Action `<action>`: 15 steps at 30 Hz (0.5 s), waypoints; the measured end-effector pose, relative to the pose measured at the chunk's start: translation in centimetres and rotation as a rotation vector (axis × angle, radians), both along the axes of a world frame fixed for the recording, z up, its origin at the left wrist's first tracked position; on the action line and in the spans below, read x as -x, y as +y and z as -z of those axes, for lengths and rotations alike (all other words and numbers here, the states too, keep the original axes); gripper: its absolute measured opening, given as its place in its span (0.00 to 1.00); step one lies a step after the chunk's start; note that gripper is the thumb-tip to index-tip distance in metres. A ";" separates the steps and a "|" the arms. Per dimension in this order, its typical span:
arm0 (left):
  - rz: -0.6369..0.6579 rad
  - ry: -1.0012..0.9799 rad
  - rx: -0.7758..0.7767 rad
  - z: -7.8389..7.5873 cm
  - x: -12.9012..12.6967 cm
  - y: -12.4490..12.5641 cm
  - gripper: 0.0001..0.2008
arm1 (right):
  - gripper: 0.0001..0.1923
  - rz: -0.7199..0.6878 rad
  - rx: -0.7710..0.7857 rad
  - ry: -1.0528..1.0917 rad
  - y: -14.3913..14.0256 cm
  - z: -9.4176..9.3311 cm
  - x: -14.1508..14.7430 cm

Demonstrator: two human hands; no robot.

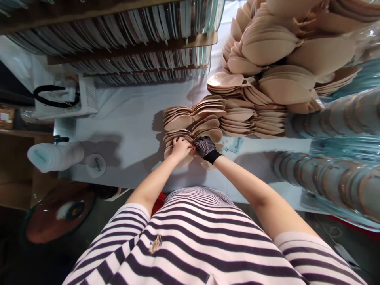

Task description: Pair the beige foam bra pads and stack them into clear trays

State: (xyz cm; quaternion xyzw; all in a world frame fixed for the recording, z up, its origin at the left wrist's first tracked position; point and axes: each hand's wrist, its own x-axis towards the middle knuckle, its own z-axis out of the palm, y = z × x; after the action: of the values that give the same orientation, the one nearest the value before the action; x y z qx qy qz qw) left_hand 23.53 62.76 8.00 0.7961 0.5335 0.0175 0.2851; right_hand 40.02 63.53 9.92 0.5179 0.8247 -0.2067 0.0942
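A white basket stands at the far left of the table, with a curved black band on it. Nearer the person are a white container with a printed top and, just beside it, a round white disc with printing. Behind, rows of clear-edged packs stand on edge in brown racks.

The bare left hand lies on the near left stack of beige cups, at the table's front middle, its fingers curled and close together; whether they pinch a cup I cannot tell. Just right of it, the right hand, in a dark dotted glove, bends its fingers over the adjoining stack; its grip is hidden. Printed cards lie by that wrist. Farther right, more cups are heaped near rows of clear, round-ended packs.
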 end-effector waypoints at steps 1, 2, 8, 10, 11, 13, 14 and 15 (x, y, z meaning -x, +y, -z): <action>-0.001 -0.010 0.007 0.1 0.0 0.2 0.13 | 0.16 0.037 0.002 0.008 -0.1 0.1 0.0; -0.004 -0.020 0.011 0.1 0.0 0.4 0.13 | 0.16 0.076 0.004 0.014 -0.2 0.1 0.0; -0.024 0.027 0.091 0.0 -0.2 1.1 0.12 | 0.18 0.205 0.015 -0.009 -0.9 0.1 0.3; 0.023 0.077 0.102 -0.3 0.0 1.4 0.12 | 0.18 0.206 0.021 -0.023 -1.1 0.0 0.1; 0.048 0.088 0.105 -0.4 0.2 1.5 0.12 | 0.18 0.203 0.020 -0.027 -1.1 0.0 -0.1; 0.083 0.080 0.123 -0.5 0.3 1.6 0.12 | 0.19 0.195 0.019 -0.033 -1.0 -0.1 -0.3; 0.096 0.072 0.136 -0.5 0.4 1.7 0.11 | 0.18 0.189 0.023 -0.034 -1.0 -0.1 -0.4; 0.105 0.066 0.142 -0.4 0.4 1.8 0.11 | 0.18 0.182 0.027 -0.034 -0.9 -0.1 -0.4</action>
State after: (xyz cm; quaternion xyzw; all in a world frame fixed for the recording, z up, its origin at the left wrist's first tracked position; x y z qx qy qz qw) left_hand 23.17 64.52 8.42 0.8009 0.4999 -0.0617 0.3238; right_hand 40.44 62.64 9.99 0.5928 0.7696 -0.2168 0.0962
